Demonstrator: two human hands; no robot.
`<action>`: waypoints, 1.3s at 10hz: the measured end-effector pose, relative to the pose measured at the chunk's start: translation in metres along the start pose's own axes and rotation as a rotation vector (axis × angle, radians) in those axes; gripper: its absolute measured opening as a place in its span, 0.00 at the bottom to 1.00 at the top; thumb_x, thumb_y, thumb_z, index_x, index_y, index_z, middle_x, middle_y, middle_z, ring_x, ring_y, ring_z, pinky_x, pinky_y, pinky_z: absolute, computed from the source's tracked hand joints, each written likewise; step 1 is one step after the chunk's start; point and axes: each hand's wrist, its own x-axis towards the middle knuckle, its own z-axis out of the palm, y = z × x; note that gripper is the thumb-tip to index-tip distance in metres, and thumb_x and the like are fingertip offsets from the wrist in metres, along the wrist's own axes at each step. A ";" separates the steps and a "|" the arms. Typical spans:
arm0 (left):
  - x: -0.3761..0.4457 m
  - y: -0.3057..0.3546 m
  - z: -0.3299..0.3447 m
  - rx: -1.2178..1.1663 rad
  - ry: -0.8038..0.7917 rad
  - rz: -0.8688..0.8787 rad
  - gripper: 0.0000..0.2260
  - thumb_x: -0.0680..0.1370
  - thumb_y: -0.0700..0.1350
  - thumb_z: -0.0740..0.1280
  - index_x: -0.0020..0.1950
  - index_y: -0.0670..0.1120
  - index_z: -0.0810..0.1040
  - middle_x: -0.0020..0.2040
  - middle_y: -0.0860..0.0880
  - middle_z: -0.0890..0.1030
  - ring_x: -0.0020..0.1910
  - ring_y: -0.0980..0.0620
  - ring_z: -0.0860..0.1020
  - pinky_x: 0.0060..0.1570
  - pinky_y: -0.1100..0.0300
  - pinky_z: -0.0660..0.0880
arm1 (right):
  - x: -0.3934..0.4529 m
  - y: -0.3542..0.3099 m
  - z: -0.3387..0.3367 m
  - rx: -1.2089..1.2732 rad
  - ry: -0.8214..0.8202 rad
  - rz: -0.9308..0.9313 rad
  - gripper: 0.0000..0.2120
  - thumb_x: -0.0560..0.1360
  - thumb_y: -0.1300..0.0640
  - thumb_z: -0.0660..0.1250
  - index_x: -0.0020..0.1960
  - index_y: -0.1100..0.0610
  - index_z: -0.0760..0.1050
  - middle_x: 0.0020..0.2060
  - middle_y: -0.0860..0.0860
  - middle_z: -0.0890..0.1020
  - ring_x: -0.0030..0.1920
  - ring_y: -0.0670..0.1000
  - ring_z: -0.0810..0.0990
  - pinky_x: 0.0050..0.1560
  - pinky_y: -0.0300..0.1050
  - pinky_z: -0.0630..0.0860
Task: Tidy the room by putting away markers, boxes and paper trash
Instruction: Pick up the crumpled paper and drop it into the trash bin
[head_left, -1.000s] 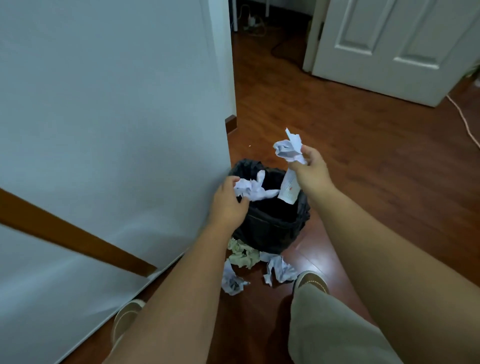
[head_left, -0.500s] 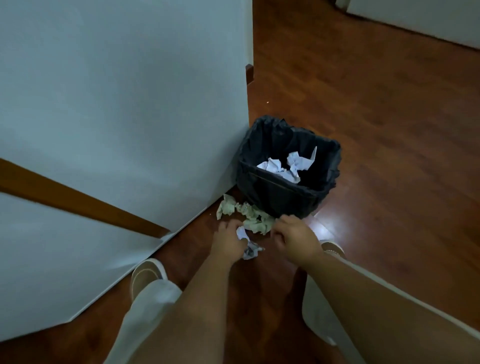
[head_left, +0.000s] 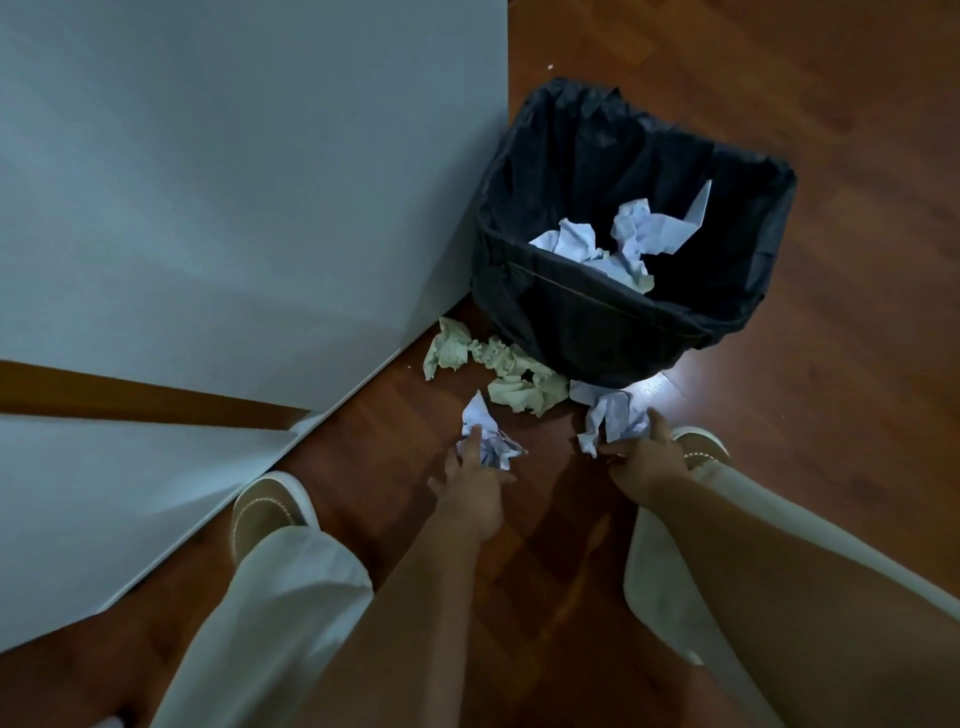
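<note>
A bin with a black liner (head_left: 597, 312) stands on the wood floor against the white wall corner, with several crumpled white papers (head_left: 618, 241) inside. In front of it lie greenish crumpled papers (head_left: 514, 376). My left hand (head_left: 470, 491) reaches down, with its fingers closed around a small white crumpled paper (head_left: 488, 441) on the floor. My right hand (head_left: 647, 460) grips another white crumpled paper (head_left: 610, 415) lying just below the bin's front.
A white wall panel (head_left: 234, 208) with a brown rail (head_left: 130, 395) fills the left side. My two beige shoes (head_left: 270, 512) (head_left: 698, 447) and light trouser legs flank my arms. Wood floor (head_left: 857, 364) extends to the right of the bin.
The two papers I held over the bin a second ago now lie inside it. Both hands have dropped to the floor and closed on two other crumpled papers there.
</note>
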 end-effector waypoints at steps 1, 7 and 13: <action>0.004 -0.012 0.002 -0.070 0.077 -0.014 0.19 0.79 0.39 0.62 0.70 0.52 0.74 0.78 0.46 0.57 0.76 0.42 0.57 0.73 0.48 0.60 | 0.011 -0.002 0.002 0.060 -0.022 -0.061 0.15 0.76 0.59 0.63 0.62 0.54 0.78 0.67 0.61 0.69 0.62 0.62 0.74 0.63 0.49 0.72; -0.120 0.070 -0.151 -0.528 1.274 0.561 0.11 0.74 0.34 0.68 0.53 0.40 0.85 0.51 0.50 0.80 0.49 0.59 0.79 0.51 0.69 0.75 | -0.127 -0.055 -0.096 0.451 0.243 -0.242 0.10 0.73 0.58 0.66 0.34 0.48 0.74 0.36 0.46 0.78 0.35 0.46 0.77 0.37 0.40 0.73; -0.080 0.058 -0.163 -0.920 0.528 0.026 0.05 0.80 0.49 0.64 0.51 0.55 0.79 0.57 0.51 0.81 0.51 0.54 0.77 0.50 0.59 0.71 | -0.168 -0.060 -0.276 0.869 0.801 -0.312 0.09 0.73 0.61 0.65 0.44 0.47 0.79 0.49 0.50 0.78 0.38 0.41 0.76 0.36 0.34 0.68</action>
